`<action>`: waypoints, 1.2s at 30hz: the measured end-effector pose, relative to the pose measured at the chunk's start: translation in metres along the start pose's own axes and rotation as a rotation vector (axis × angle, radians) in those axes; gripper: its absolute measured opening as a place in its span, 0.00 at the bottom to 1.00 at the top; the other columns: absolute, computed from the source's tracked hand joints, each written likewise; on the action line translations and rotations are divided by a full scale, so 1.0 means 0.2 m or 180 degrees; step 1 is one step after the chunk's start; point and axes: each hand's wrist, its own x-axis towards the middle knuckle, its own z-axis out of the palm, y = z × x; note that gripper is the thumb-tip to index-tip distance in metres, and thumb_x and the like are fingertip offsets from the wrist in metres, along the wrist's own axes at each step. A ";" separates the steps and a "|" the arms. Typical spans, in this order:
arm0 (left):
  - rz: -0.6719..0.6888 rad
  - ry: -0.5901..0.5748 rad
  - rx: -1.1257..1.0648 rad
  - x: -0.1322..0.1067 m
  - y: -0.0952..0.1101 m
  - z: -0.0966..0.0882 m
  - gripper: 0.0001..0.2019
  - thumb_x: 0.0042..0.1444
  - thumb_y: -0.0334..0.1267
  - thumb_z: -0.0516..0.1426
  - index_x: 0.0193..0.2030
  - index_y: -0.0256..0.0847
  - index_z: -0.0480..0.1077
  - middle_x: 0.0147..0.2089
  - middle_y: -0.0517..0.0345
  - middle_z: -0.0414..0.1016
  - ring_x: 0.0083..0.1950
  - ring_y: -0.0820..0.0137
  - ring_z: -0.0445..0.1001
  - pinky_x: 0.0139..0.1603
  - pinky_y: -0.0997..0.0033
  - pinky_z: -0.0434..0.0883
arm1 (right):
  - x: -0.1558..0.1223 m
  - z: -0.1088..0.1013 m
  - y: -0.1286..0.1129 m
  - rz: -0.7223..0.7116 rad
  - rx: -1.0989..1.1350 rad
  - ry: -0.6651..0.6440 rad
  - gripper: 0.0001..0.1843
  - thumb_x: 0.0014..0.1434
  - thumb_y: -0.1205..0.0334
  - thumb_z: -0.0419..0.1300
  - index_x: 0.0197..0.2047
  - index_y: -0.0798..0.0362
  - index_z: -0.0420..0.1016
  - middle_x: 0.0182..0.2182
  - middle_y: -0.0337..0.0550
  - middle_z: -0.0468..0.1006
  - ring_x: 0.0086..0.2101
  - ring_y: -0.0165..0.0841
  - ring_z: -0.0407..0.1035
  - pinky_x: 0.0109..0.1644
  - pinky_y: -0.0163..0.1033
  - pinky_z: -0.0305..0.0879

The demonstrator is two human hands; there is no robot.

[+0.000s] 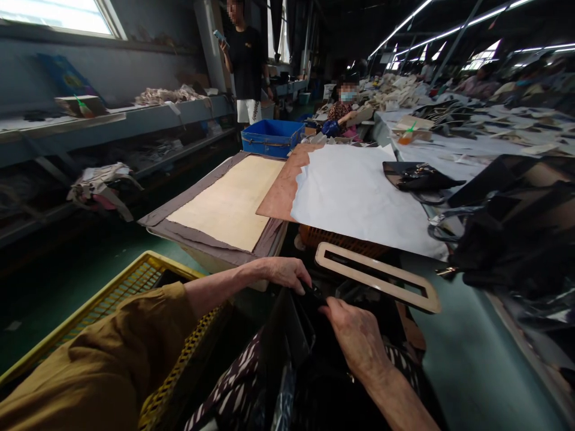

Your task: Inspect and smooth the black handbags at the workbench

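A black bag (291, 335) rests on my lap, its dark sides partly lost in shadow. My left hand (287, 273) pinches its top edge from the left. Close by, my right hand (357, 329) grips the same edge with the fingers curled and the thumb forward. The exact piece between the fingertips is dark and hard to make out. Just beyond my right hand lies a pale, long rounded frame (377, 278) with a slot in its middle.
A yellow plastic basket (148, 260) stands at my left. Ahead are a cream sheet (229, 200) on a padded stand and a board with white paper (350, 185). More black bags (507, 221) pile up on the right-hand table. Two people and a blue bin (272, 139) are farther back.
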 end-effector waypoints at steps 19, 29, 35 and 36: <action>0.0043 0.0250 0.0203 0.02 0.03 0.03 0.11 0.46 0.30 0.56 0.38 0.37 0.74 0.29 0.65 0.72 0.32 0.75 0.67 0.33 0.82 0.61 | 0.05 -0.04 -0.03 0.0367 0.0395 -0.0369 0.07 0.60 0.62 0.51 0.38 0.51 0.69 0.32 0.44 0.77 0.34 0.38 0.72 0.32 0.38 0.54; -0.0062 0.0752 0.0039 0.02 0.12 0.04 0.10 0.50 0.41 0.54 0.31 0.36 0.70 0.27 0.63 0.68 0.30 0.75 0.64 0.29 0.79 0.59 | 0.15 -0.06 -0.05 0.0677 0.0886 -0.0720 0.13 0.58 0.67 0.47 0.35 0.53 0.73 0.29 0.47 0.78 0.37 0.38 0.73 0.37 0.37 0.59; -0.0047 0.2043 -0.1172 -0.14 0.23 0.09 0.19 0.57 0.47 0.42 0.32 0.35 0.66 0.32 0.55 0.71 0.34 0.71 0.68 0.37 0.73 0.65 | 0.15 -0.14 -0.05 0.0758 0.0983 -0.0560 0.15 0.59 0.67 0.46 0.39 0.53 0.73 0.30 0.50 0.78 0.38 0.39 0.72 0.38 0.38 0.61; -0.0003 0.2187 -0.1169 -0.17 0.28 0.12 0.19 0.57 0.48 0.43 0.32 0.35 0.66 0.33 0.55 0.71 0.36 0.71 0.68 0.39 0.72 0.65 | 0.14 -0.17 -0.07 0.0819 0.0946 -0.0511 0.15 0.58 0.67 0.46 0.38 0.53 0.74 0.30 0.49 0.79 0.37 0.39 0.72 0.37 0.38 0.62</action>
